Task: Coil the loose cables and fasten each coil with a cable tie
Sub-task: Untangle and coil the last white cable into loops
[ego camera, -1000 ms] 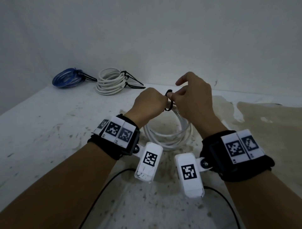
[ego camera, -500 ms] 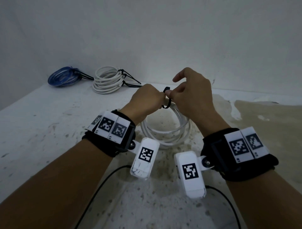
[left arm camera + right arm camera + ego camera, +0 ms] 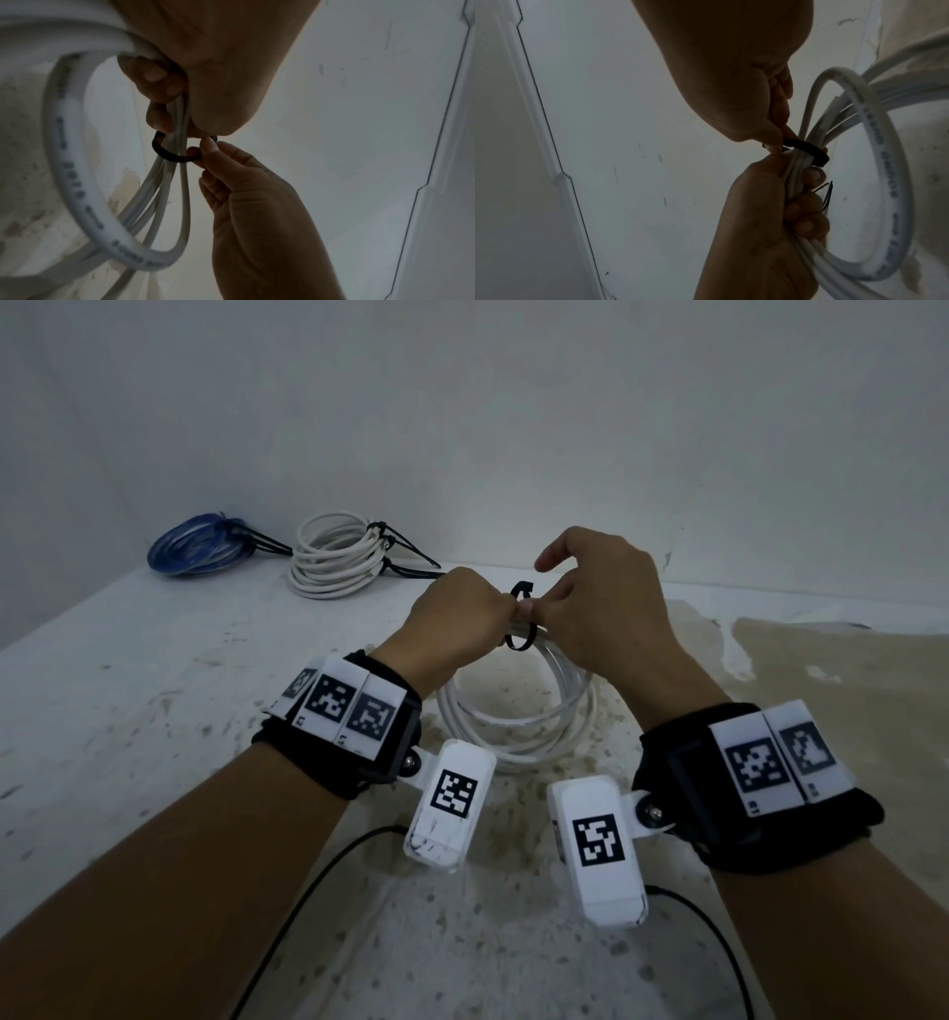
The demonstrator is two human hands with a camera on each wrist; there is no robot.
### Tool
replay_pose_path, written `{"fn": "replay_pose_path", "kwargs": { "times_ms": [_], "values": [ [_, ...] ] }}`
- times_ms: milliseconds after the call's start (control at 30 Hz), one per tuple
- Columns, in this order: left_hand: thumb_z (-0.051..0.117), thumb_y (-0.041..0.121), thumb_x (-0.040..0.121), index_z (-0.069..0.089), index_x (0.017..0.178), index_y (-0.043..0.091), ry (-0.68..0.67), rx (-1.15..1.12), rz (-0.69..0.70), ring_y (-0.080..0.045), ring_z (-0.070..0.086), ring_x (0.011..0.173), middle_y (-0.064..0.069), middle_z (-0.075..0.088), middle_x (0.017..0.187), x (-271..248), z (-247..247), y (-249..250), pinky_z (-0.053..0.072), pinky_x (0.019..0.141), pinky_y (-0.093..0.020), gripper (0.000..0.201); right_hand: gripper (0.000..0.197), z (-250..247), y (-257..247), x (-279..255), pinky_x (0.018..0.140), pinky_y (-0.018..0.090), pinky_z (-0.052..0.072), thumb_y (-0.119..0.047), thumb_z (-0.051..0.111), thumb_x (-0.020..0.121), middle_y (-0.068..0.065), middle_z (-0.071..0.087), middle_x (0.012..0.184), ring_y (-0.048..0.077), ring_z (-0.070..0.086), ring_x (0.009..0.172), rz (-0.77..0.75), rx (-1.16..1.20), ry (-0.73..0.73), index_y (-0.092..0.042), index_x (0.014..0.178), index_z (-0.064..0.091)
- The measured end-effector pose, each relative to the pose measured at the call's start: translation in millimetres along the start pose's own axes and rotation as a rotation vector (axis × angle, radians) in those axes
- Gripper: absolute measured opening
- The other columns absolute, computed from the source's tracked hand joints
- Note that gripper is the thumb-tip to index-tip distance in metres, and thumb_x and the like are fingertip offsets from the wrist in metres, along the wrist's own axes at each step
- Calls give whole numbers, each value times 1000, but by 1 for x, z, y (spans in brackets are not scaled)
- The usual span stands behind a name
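Observation:
A white cable coil (image 3: pixel 518 726) is lifted at its far side above the white table (image 3: pixel 154 690). My left hand (image 3: pixel 462 618) grips the bunched strands (image 3: pixel 177 113) in a fist. A black cable tie (image 3: pixel 523 634) loops loosely around those strands, just past the fist (image 3: pixel 167 154) (image 3: pixel 805 151). My right hand (image 3: pixel 590 608) pinches the tie's end between thumb and forefinger, the other fingers curled. The tie's tip is hidden between the fingers.
At the back left lie a blue coil (image 3: pixel 197 546) and a second white coil (image 3: pixel 336 559), each bound with black ties. The wall stands right behind them. Thin black wires (image 3: pixel 318 880) run from the wrist cameras across the near table.
Both hands stay together at the coil's top. The right fingers have shifted a little on the tie, whose loop now shows a curl above the strands.

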State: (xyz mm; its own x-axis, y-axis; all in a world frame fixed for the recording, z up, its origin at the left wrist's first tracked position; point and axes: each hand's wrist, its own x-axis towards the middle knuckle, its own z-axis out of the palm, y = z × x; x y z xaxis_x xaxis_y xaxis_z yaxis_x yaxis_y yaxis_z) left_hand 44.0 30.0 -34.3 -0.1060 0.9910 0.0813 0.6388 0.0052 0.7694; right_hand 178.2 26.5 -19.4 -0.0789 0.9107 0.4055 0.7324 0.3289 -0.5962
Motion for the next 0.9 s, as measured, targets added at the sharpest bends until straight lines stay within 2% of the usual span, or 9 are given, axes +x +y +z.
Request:
{"fn": "replay_pose_path", "kwargs": {
  "times_ms": [133, 300, 400, 467, 533, 600, 733, 800, 900],
  "values": [
    [55, 23, 88, 67, 82, -10, 2, 17, 52, -18, 41, 50, -9, 58, 64, -1, -1, -1, 32, 53, -29, 35, 33, -1, 0, -1, 80, 27, 47, -28, 82, 77, 0, 72, 82, 15, 67, 85, 7, 18, 28, -20, 103, 63],
    [49, 22, 90, 67, 78, -8, 30, 105, 149, -22, 49, 61, -23, 67, 78, -2, 0, -1, 38, 62, -35, 37, 22, -1, 1, 0, 72, 18, 38, -26, 80, 79, -4, 71, 77, 14, 68, 84, -20, 23, 57, -24, 97, 68],
    [49, 21, 89, 68, 77, -7, 35, 137, 177, -22, 50, 60, -21, 69, 79, -3, 0, 0, 39, 61, -35, 36, 13, -2, 0, -1, 69, 15, 40, -25, 79, 81, -7, 70, 74, 12, 68, 80, -25, 26, 66, -26, 91, 70],
    [49, 21, 88, 70, 77, -4, 28, 141, 185, -24, 55, 62, -18, 70, 78, -4, -1, 1, 45, 63, -38, 34, 11, -1, -1, -2, 67, 9, 38, -24, 78, 82, -7, 69, 72, 10, 67, 76, -25, 36, 83, -26, 87, 69],
    [49, 21, 88, 72, 78, -1, 25, 126, 194, -29, 62, 68, -16, 71, 78, -5, -2, 2, 50, 67, -41, 34, 9, 1, -3, -4, 66, 13, 41, -21, 76, 82, -7, 69, 70, 11, 67, 74, -41, 46, 118, -24, 87, 69],
    [49, 21, 87, 71, 75, -1, 35, 133, 211, -30, 60, 65, -16, 71, 75, -5, -3, 3, 48, 63, -40, 33, 7, 4, -4, -7, 65, 22, 44, -18, 73, 84, -4, 70, 71, 14, 66, 73, -71, 46, 168, -20, 89, 69],
    [48, 19, 87, 64, 63, 0, 66, 193, 245, -22, 46, 53, -14, 62, 62, -6, -7, 4, 35, 55, -30, 34, 4, 9, -4, -10, 63, 24, 38, -17, 67, 87, -5, 69, 69, 14, 63, 69, -128, -3, 219, -17, 91, 67],
    [47, 19, 88, 54, 55, 4, 71, 222, 260, -21, 41, 50, -10, 53, 55, -6, -6, 4, 31, 52, -29, 36, 4, 8, -1, -7, 59, 14, 34, -17, 66, 87, -10, 61, 62, 10, 58, 65, -104, 8, 207, -19, 89, 63],
    [44, 23, 85, 54, 56, 4, 80, 244, 280, -22, 46, 50, -9, 60, 59, -7, -3, 5, 35, 49, -32, 36, 6, 8, 4, -2, 61, 2, 32, -19, 66, 88, -7, 65, 70, 11, 62, 73, -42, 65, 202, -23, 88, 61]
  ]
}}
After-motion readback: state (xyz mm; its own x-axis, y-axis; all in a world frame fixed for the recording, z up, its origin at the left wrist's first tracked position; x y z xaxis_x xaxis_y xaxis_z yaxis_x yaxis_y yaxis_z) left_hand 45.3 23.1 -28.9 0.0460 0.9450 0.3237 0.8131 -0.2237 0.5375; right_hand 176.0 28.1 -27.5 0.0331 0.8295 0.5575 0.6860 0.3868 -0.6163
